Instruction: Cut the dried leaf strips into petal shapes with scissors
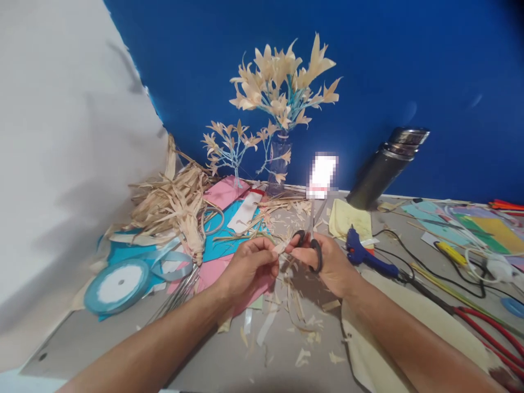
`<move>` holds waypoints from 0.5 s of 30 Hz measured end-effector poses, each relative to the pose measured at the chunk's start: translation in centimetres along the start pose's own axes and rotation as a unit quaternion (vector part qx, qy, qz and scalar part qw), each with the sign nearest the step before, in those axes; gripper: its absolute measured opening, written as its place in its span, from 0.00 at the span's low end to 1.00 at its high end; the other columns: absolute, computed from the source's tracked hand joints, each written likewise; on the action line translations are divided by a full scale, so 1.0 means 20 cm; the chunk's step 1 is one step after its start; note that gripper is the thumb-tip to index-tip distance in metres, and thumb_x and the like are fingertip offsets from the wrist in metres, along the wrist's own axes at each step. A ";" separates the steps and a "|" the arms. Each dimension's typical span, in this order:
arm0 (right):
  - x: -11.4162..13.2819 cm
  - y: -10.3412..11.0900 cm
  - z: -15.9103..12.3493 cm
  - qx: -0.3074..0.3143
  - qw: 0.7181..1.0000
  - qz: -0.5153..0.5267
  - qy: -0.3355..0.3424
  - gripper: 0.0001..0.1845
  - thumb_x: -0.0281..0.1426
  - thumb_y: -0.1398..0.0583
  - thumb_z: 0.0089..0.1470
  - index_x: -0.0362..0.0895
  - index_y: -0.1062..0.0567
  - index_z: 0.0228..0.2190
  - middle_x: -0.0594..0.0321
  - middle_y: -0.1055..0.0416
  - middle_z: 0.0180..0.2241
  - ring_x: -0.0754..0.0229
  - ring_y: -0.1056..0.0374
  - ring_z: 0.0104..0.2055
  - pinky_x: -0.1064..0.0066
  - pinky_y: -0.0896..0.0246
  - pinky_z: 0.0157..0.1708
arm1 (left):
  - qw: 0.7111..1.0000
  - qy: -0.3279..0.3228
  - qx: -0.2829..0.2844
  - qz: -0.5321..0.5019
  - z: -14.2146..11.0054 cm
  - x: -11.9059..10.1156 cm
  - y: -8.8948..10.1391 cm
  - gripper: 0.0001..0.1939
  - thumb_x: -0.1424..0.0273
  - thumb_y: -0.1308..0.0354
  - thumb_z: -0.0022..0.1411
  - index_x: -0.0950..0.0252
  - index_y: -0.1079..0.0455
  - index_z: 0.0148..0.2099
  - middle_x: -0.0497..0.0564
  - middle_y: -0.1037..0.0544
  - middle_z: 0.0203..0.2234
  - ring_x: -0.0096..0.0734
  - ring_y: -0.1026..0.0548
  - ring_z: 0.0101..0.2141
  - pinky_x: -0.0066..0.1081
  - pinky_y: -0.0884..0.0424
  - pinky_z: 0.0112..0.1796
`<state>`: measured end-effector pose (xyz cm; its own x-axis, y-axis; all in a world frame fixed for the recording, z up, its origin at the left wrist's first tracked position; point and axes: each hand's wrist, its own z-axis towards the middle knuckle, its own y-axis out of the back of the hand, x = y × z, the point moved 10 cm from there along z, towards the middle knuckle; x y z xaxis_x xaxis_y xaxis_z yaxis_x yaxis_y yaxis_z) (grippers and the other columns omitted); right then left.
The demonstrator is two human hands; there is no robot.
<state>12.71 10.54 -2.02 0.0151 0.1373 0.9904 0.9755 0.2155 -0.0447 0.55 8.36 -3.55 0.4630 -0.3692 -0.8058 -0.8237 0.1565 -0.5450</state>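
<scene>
The left hand is pinching a small, pale, papery strip between thumb and fingers, and the right hand is meeting its other end while holding black-handled scissors — slim metal blades pointing away, slightly parted. The strip is sitting between both hands, above dry, curled shavings littering the smooth table. Fingertips are covering most of the strip, its outline blurring — and a bright pixelated patch is obscuring the blade tips
</scene>
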 end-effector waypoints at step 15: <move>0.04 0.00 -0.04 -0.030 0.996 -0.048 0.062 0.13 0.35 0.33 0.43 0.41 0.26 0.30 0.66 0.32 0.23 0.66 0.40 0.24 0.75 0.44 0.23 | 0.999 0.002 0.012 -0.042 -0.01 0.00 -0.03 0.06 0.72 0.37 0.53 0.64 0.33 0.31 0.45 0.32 0.16 0.24 0.35 0.16 0.25 0.38 0.18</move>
<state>12.80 9.94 -1.21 -0.0547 -0.0022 0.9985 0.9852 0.1627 0.0544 0.97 8.16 -3.26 0.5284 -0.3860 -0.7562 -0.7741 0.1469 -0.6158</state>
